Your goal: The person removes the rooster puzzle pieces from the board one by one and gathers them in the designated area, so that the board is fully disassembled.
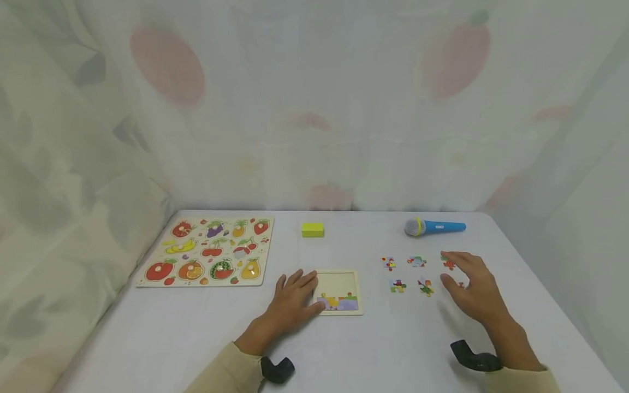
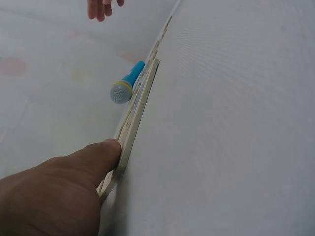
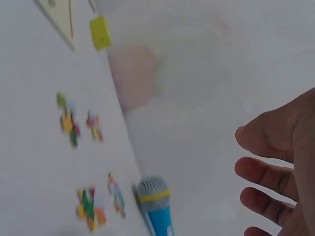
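Note:
A small wooden puzzle tray (image 1: 339, 279) lies flat near the middle of the table, joined picture pieces (image 1: 348, 303) filling a strip along its near side. My left hand (image 1: 292, 303) rests on the tray's left edge, thumb at the near corner and fingers along the side. Loose jigsaw pieces (image 1: 398, 286) lie to the right of the tray in two rows. Above the rightmost ones hovers my right hand (image 1: 476, 289), fingers and thumb spread apart with nothing between them. It partly covers a red and green piece (image 1: 448, 263). In the right wrist view its fingertips (image 3: 248, 167) are off the table.
A fruit peg puzzle board (image 1: 262, 267) covers the table's left part. At the back stand a yellow block (image 1: 312, 230) in the middle and a blue toy microphone (image 1: 442, 227) on the right. Patterned curtains (image 1: 314, 158) hang around the table.

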Demonstrator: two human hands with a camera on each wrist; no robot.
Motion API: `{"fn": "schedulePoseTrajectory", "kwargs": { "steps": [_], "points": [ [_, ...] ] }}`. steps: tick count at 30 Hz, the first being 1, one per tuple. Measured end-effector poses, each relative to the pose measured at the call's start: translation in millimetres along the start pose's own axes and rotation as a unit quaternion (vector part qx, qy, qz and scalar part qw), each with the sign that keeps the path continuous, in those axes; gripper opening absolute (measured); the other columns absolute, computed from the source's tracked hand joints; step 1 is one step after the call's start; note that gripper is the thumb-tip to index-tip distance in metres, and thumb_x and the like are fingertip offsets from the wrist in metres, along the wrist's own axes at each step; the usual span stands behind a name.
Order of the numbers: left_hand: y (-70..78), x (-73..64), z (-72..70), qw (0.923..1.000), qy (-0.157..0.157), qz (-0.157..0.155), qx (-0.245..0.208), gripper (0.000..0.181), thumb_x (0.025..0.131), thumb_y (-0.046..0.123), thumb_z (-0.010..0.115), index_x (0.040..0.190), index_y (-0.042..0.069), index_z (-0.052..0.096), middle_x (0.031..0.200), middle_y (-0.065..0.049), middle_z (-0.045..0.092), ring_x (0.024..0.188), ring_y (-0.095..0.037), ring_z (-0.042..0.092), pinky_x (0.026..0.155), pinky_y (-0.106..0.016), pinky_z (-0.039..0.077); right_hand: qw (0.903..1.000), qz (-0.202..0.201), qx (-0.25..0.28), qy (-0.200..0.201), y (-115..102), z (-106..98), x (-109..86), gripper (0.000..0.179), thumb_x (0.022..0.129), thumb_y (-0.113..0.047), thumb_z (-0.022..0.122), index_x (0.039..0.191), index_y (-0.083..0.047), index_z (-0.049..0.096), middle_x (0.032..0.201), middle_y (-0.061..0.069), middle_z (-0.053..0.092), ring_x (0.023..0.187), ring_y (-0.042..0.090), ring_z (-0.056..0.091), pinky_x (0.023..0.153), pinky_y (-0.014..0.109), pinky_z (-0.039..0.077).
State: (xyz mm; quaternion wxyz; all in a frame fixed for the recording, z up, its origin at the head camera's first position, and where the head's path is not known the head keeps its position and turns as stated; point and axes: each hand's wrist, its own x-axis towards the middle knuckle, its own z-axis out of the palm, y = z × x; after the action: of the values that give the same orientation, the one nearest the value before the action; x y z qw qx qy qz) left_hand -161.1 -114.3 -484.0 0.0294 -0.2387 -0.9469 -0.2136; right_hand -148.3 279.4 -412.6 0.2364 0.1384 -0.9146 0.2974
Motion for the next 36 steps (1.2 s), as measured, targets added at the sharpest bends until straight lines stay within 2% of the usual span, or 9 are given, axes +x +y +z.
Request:
{"fn": "schedulePoseTrajectory", "kwargs": {
  "steps": [6, 10, 18, 25, 30, 36],
  "points": [
    [-1.6, 0.2, 2.1, 1.0, 0.0, -0.004, -0.001, 0.068, 0.091, 0.054, 0.057, 0.142, 0.009, 0.049, 0.15, -0.001, 0.039, 0.139, -0.031, 0.027, 0.107, -0.061, 0.011, 0.9983, -0.055, 0.022, 0.001, -23, 7, 9.6, 0.049, 0.077, 0.002, 0.074, 0.124, -0.001, 0.063, 0.121, 0.013, 0.058, 0.116, 0.033, 0.047, 0.085, 0.059, 0.041],
    [-2.3, -0.3, 3.3, 1.0, 0.005, -0.001, -0.002, 0.067, 0.092, 0.053, 0.057, 0.142, 0.009, 0.05, 0.15, -0.001, 0.04, 0.139, -0.032, 0.027, 0.107, -0.061, 0.012, 0.9966, -0.074, 0.036, -0.005, -36, 12, 14.2, 0.051, 0.076, 0.001, 0.075, 0.125, -0.002, 0.062, 0.122, 0.011, 0.058, 0.117, 0.031, 0.047, 0.087, 0.056, 0.04],
    [-1.7, -1.0, 2.3, 0.9998, 0.014, 0.01, -0.005, 0.066, 0.091, 0.051, 0.059, 0.141, 0.008, 0.051, 0.149, -0.002, 0.041, 0.138, -0.033, 0.029, 0.106, -0.062, 0.013, 0.9912, -0.108, 0.074, -0.017, -57, 25, 18.0, 0.053, 0.076, 0.001, 0.076, 0.127, -0.005, 0.062, 0.123, 0.005, 0.058, 0.118, 0.024, 0.047, 0.092, 0.035, 0.039],
    [-0.5, -1.1, -0.1, 0.9999, 0.012, 0.009, -0.004, 0.065, 0.091, 0.05, 0.06, 0.14, 0.008, 0.051, 0.149, -0.002, 0.042, 0.138, -0.033, 0.029, 0.106, -0.062, 0.013, 0.9875, -0.116, 0.096, -0.045, -77, 42, 19.9, 0.051, 0.08, -0.005, 0.076, 0.129, -0.007, 0.061, 0.125, 0.003, 0.056, 0.12, 0.022, 0.045, 0.091, 0.049, 0.042],
    [-0.8, -0.9, 0.5, 0.9999, 0.014, 0.009, -0.005, 0.066, 0.091, 0.05, 0.06, 0.14, 0.008, 0.051, 0.149, -0.002, 0.042, 0.138, -0.033, 0.029, 0.106, -0.062, 0.013, 0.9832, -0.135, 0.107, -0.059, -88, 56, 20.8, 0.05, 0.081, -0.008, 0.075, 0.129, -0.008, 0.061, 0.125, 0.001, 0.056, 0.119, 0.019, 0.046, 0.09, 0.043, 0.045],
    [-0.8, -0.8, 0.9, 0.9999, 0.011, 0.005, -0.003, 0.066, 0.09, 0.051, 0.06, 0.14, 0.008, 0.051, 0.149, -0.001, 0.042, 0.138, -0.032, 0.029, 0.106, -0.062, 0.013, 0.976, -0.161, 0.13, -0.069, -97, 72, 22.1, 0.048, 0.083, -0.009, 0.073, 0.129, -0.007, 0.061, 0.124, 0.003, 0.056, 0.117, 0.021, 0.047, 0.091, 0.045, 0.043]
  ]
}}
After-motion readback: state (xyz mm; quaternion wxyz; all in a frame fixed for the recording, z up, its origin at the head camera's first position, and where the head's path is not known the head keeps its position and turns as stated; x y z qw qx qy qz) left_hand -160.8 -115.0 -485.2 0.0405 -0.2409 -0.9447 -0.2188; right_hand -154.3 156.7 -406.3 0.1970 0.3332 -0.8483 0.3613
